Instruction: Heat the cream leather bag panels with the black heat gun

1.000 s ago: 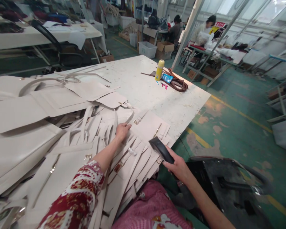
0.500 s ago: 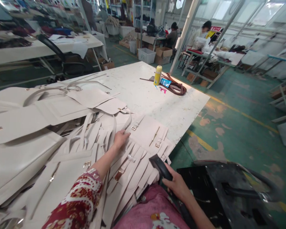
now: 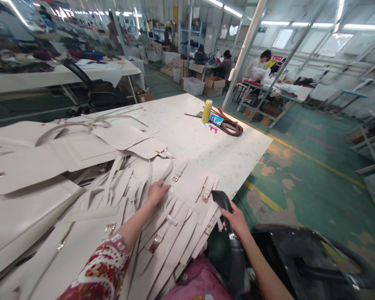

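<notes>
My left hand (image 3: 158, 193) has its fingers closed at the left edge of a cream bag panel (image 3: 187, 189). Small buckled straps and a gold zip lie on that panel. In my right hand (image 3: 236, 218) is a black hose nozzle (image 3: 224, 201), its flat mouth at the panel's right edge, beside a buckled strap (image 3: 208, 189). A ribbed black hose (image 3: 236, 260) runs down from the nozzle. Under and in front of my left hand, more cream bag pieces (image 3: 175, 233) overlap in a fanned pile, some with buckles and clear plastic wrap.
A yellow spray can (image 3: 207, 111), a blue packet (image 3: 216, 120) and coiled brown straps (image 3: 233, 127) lie on the white table (image 3: 175, 118). Large cream bag pieces (image 3: 21, 166) cover its left side. A black machine (image 3: 296, 254) stands at lower right. People sit at farther tables.
My right hand has carried the nozzle right and forward, from over the fanned pieces to the panel's right edge. My left hand keeps its hold. The view has tilted up slightly.
</notes>
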Tool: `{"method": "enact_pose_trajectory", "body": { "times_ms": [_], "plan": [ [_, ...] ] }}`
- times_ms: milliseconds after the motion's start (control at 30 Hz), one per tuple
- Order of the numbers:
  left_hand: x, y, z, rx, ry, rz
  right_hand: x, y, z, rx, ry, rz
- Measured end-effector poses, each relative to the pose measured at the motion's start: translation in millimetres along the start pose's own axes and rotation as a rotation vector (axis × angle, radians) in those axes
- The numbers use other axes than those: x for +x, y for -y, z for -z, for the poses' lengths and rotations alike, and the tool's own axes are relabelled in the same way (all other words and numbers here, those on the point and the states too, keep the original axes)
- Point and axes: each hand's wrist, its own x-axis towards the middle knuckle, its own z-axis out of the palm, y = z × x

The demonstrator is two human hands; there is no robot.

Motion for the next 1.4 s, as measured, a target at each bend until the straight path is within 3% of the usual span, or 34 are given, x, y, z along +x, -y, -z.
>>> {"method": "enact_pose_trajectory", "body": {
  "times_ms": [100, 233, 300, 600, 767, 867, 967, 1033, 1100, 1167, 1233, 1300, 1400],
  "plan": [
    [-4.6, 0.6, 5.4, 0.012, -0.025, -0.06, -6.3, 1.0, 10.2, 0.014, -0.008, 0.004],
    [-13.6, 4.2, 16.3, -0.019, -0.065, -0.069, -25.3, -16.8, 15.6, 0.003, 0.198, -0.021],
    [-19.7, 6.1, 20.6, -0.044, -0.067, -0.046, -25.7, -26.8, 11.0, -0.016, 0.232, -0.023],
    [-50.5, -3.3, 24.1, 0.001, -0.017, -0.044, 0.3, -32.2, -1.9, 0.002, 0.143, 0.005],
    [-51.9, -23.6, 10.8, 0.193, -0.113, -0.08, -10.7, -32.9, -0.6, -0.032, 0.137, 0.052],
    [-45.6, -61.1, 24.3, 0.24, -0.136, -0.144, -20.9, -30.1, 7.6, -0.031, 0.11, 0.072],
    [-50.6, -129.3, 64.7, 0.319, -0.197, -0.316, -31.7, -31.2, 24.6, 0.001, 0.063, 0.073],
    [-63.5, -184.2, 92.5, 0.593, -0.343, -0.663, -37.8, -35.7, 37.7, 0.013, 0.012, 0.035],
    [-80.1, -230.6, 105.6, 0.851, -0.366, -0.915, -43.0, -41.7, 49.4, 0.014, -0.03, -0.02],
    [-93.6, -252.5, 95.7, 1.07, -0.25, -1.067, -47.6, -47.0, 58.4, 0.022, -0.06, -0.061],
    [-98.7, -241.4, 63.6, 1.194, -0.071, -1.121, -52.0, -50.5, 65.0, 0.035, -0.086, -0.085],
    [-95.5, -201.7, 19.3, 1.223, 0.104, -1.089, -55.8, -52.4, 70.0, 0.025, -0.102, -0.11],
    [-87.1, -120.8, -38.3, 1.192, 0.359, -0.894, -60.5, -52.8, 75.2, -0.007, -0.109, -0.137]
  ]
}}
